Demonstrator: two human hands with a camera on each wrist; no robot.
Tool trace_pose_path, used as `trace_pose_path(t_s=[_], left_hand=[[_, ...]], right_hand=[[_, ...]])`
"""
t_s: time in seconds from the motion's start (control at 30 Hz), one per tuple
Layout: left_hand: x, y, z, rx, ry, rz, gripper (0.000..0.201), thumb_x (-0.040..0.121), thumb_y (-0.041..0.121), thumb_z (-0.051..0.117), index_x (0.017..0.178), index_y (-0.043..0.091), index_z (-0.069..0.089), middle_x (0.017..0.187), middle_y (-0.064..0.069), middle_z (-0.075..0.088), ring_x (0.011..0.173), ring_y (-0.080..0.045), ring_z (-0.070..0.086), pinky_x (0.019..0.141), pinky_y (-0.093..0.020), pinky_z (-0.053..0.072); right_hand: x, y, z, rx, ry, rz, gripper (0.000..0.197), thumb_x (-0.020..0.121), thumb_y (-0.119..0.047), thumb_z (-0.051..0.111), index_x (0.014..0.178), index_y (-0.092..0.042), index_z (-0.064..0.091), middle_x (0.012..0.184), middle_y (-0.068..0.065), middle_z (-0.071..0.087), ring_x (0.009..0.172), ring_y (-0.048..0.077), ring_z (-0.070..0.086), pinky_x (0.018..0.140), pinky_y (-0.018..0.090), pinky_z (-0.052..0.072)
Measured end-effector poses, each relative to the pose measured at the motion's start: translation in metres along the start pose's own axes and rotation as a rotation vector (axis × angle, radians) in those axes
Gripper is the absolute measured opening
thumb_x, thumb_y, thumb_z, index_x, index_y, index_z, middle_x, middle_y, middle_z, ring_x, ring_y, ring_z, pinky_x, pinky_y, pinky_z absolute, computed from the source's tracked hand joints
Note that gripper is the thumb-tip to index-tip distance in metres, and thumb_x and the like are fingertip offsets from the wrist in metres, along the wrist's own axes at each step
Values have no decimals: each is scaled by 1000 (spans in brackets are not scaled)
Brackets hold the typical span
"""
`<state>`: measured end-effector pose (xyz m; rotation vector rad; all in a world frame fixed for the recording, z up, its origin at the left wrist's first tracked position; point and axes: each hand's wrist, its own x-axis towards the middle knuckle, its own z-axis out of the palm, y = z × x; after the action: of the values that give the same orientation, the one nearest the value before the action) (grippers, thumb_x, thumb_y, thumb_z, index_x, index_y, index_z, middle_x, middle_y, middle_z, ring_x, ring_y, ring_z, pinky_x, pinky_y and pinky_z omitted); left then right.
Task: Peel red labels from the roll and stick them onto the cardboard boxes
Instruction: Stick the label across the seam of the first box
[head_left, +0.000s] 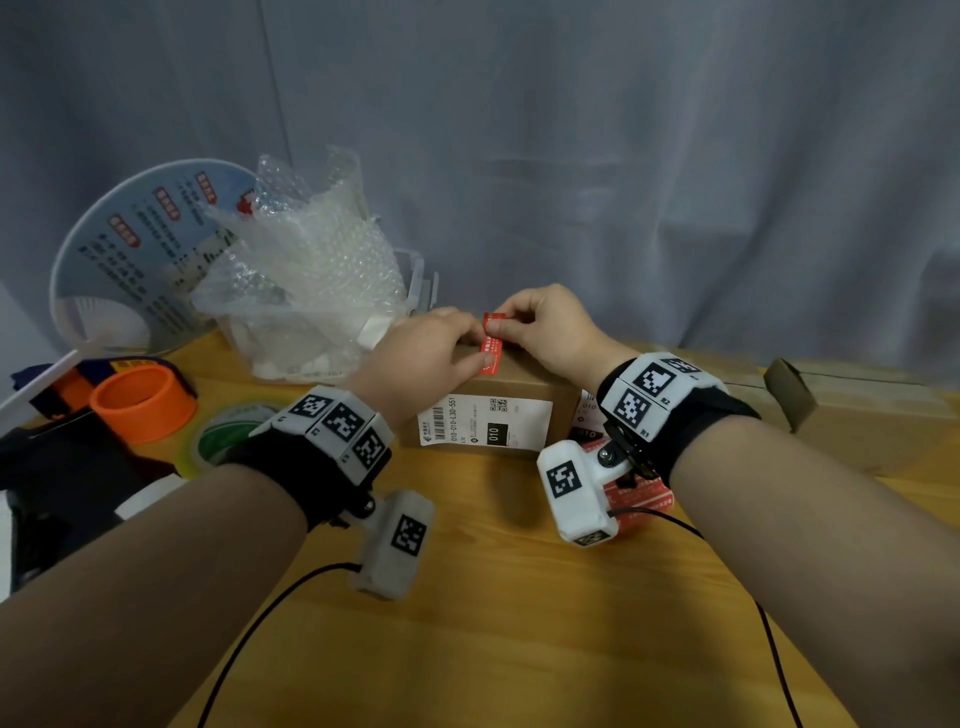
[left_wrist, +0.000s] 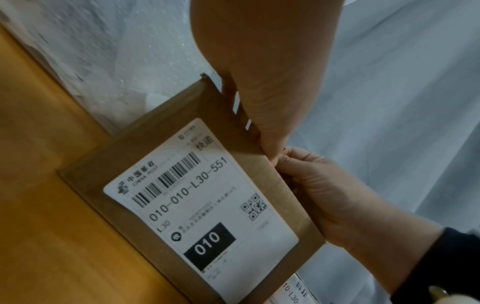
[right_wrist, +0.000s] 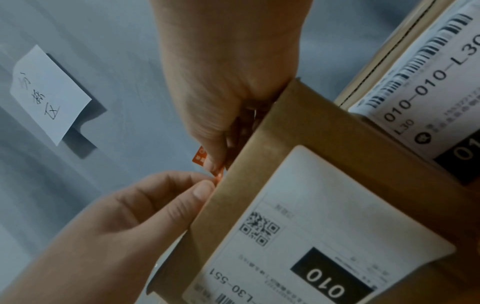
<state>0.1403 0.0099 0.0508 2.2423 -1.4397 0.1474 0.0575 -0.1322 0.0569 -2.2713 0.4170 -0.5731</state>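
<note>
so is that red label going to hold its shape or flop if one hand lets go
Likely floppy: the red label is a thin strip that bends between the right hand pinching its top and the left hand pinching lower down. Probably light, and apt to cling to the cardboard box where it touches.

A grey curtain (head_left: 623, 156) (softly creased) hangs behind the wooden table (head_left: 493, 623).

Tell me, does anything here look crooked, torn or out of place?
Nothing looks damaged. The red label is only half stuck: its near end sits on the cardboard box under the left hand, while the right hand pinches its far end lifted off. Bubble wrap bulges out of its clear bin.
</note>
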Motion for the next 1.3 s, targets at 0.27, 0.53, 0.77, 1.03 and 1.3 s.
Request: trace_pose_path(t_s=[0.27,0.53,0.77,1.03,1.3], left_hand=[[-7,-6,0,8,22,72,32,89,42,52,115,25,61,111,5,64,102,-13,58,98,-37,42],[-13,-10,7,207,-23,165,42,96,43,34,128,29,57,132,10,59,124,-14,50,102,-32,24],[-11,-8,9,221,47,267,48,90,41,35,103,13,72,112,-3,62,104,-22,55,93,-35,39],[-11,-9,8,178,-50,297,46,94,35,34,123,12,62,124,-6,65,116,-20,60,101,-35,43],[-12,-12,9,208,-82,267,50,96,40,26,126,17,59,122,0,66,114,-17,59,98,-36,43]], right_hand=[[3,1,-1,-48,-11,-11,13,85,-23,66,87,-12,72,81,0,67,77,12,59,79,31,49],[5,8,2,-209,1,-11,16,84,-34,64,92,-23,75,72,-23,52,90,11,55,92,47,47],[10,8,1,-176,-20,11,14,81,-33,69,84,-21,75,80,-8,68,86,17,63,87,47,51],[11,9,-2,-85,-10,54,13,78,-24,74,81,-11,74,70,-6,65,75,12,59,83,39,53],[19,12,2,-272,45,119,25,73,-37,74,62,-26,55,68,-11,58,79,17,60,81,43,52]])
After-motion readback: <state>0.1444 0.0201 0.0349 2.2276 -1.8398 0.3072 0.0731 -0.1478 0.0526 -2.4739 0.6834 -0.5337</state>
